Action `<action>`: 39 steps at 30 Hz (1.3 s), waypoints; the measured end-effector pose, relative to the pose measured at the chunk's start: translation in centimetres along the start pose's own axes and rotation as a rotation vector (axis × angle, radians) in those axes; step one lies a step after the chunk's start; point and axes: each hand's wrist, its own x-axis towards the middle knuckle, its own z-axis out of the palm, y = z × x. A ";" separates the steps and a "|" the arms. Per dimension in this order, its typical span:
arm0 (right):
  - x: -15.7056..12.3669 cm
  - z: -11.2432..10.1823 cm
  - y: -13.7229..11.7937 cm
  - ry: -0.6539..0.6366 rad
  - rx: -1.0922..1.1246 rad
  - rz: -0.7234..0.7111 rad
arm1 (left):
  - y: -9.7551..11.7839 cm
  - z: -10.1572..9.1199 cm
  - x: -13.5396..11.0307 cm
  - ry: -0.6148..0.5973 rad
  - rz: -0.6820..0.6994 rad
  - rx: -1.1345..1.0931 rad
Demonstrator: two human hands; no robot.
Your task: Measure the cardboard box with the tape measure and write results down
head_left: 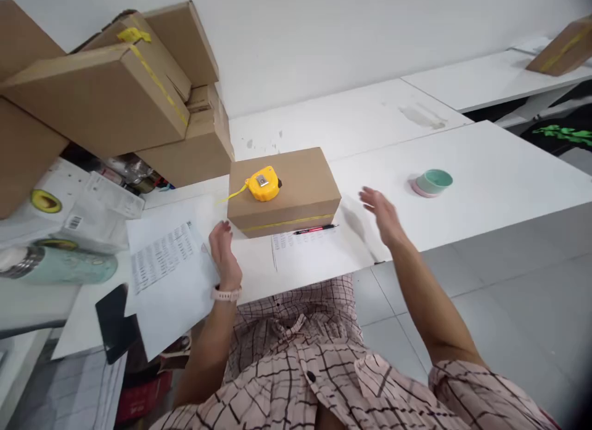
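Note:
A closed cardboard box [303, 180] with a yellow strip along its front edge sits on the white table [383, 158]. On its top lies a yellow tape measure [263, 184], a short length of its blade out over the left side. My left hand [225, 252] is held just off the box's front left corner, fingers stretched out, holding nothing. To the right of the box, my right hand [382, 214] is open above the table, also holding nothing. A red and black pen [317, 229] rests on a written sheet [300, 254] against the box's front.
Cardboard boxes [102, 97] are stacked at the left. Printed sheets [171, 276], a dark phone-like slab [118, 325] and a mint bottle [69, 265] lie near the left hand. A green cup [435, 181] stands on the right, and another box [564, 47] farther off.

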 end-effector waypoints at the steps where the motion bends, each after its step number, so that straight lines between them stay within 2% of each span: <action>1: -0.3 2.1 -0.2 -0.088 0.052 0.045 | 0.1 0.6 1.0 -0.080 -0.082 -0.099; 4: 0.0 6.7 -0.1 -0.250 0.201 0.116 | 0.2 2.5 2.4 -0.265 -0.295 -0.314; 6: 0.6 8.2 0.4 -0.254 0.266 0.156 | 0.2 3.2 2.2 -0.301 -0.357 -0.368; 8: 0.8 8.9 0.8 -0.211 0.287 0.180 | 0.2 3.1 1.6 -0.308 -0.384 -0.385; 10: 0.2 9.2 1.1 -0.187 0.290 0.175 | 0.4 2.3 1.0 -0.307 -0.395 -0.396; 12: -1.0 9.3 1.1 -0.216 0.293 0.156 | 0.7 1.2 0.4 -0.281 -0.396 -0.410; 15: -3.1 9.6 0.5 -0.268 0.271 0.110 | 1.2 -0.4 -0.1 -0.249 -0.400 -0.427; 18: -4.2 9.6 -0.5 -0.267 0.222 0.067 | 1.6 -1.2 -0.2 -0.260 -0.407 -0.430; 22: -3.4 9.2 -1.0 -0.196 0.215 0.039 | 1.7 -0.1 0.2 -0.293 -0.386 -0.437; 25: -2.4 9.1 -0.5 -0.143 0.219 0.095 | 1.1 1.2 0.7 -0.301 -0.405 -0.411; 28: -2.6 8.9 -0.1 -0.099 0.178 0.130 | 0.6 1.4 1.2 -0.305 -0.447 -0.324; 30: -3.8 8.6 -0.3 0.063 0.093 0.061 | 1.0 0.7 1.4 -0.250 -0.376 -0.233; 32: -5.6 8.4 -0.5 0.280 -0.030 -0.057 | 2.3 -0.2 1.6 -0.159 -0.166 -0.107; 33: -6.7 8.4 -0.6 0.332 -0.095 -0.128 | 3.3 -0.4 1.7 -0.131 -0.037 -0.043; 34: -7.7 8.6 -0.7 0.298 -0.162 -0.208 | 4.5 -0.5 1.9 -0.135 0.082 0.014; 36: -9.3 9.3 -0.6 0.039 -0.316 -0.373 | 7.0 0.4 2.5 -0.256 0.241 0.107; 38: -10.3 10.3 -0.3 -0.217 -0.466 -0.479 | 9.2 2.3 3.5 -0.434 0.319 0.186; 39: -10.6 10.8 -0.2 -0.283 -0.519 -0.506 | 9.9 3.5 4.2 -0.510 0.340 0.214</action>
